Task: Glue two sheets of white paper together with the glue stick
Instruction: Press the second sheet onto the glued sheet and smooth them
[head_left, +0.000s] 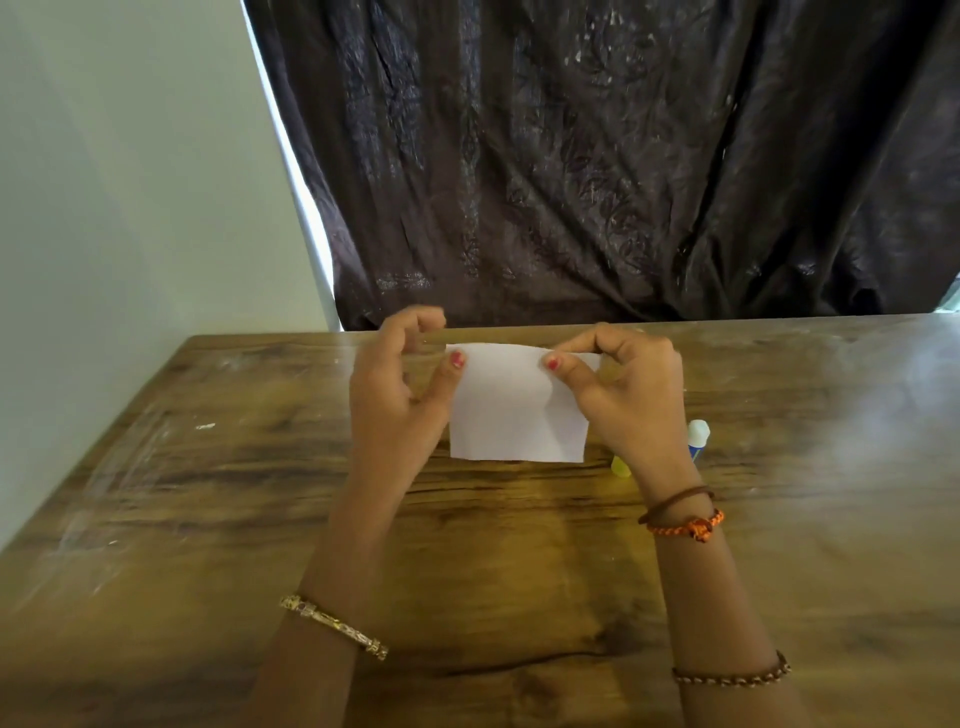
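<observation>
A small white paper sheet (519, 410) sits at the centre of the frame, held up above a wooden counter (208, 519). Its top edge is lifted toward the far side of the counter and its lower edge hangs nearer the viewer. Whether it is one sheet or two laid together cannot be told.

The right hand (631, 395) grips the paper's upper right corner, thumb on the near face and curled fingers behind it. The left hand (397, 395) is at the paper's left edge. Its thumb, with a red-painted nail, presses against the upper left corner, while its other fingers are curled and blurred above the sheet, apparently not touching it.

Just right of the paper, partly hidden behind the right wrist, a glue stick (697, 441) lies on the counter, showing a white end and a blue band. A small yellow piece (620, 466), possibly its cap, lies beside it, lower and to the left.

The right wrist wears a brown band and an orange braided cord (685, 527), and a beaded bracelet (732, 675) sits further down the forearm. The left forearm wears a gold bracelet (335, 626).

Behind the counter, a dark, shiny, creased curtain (597, 156) fills the upper centre and right of the frame. A pale wall (130, 182) fills the upper left.
</observation>
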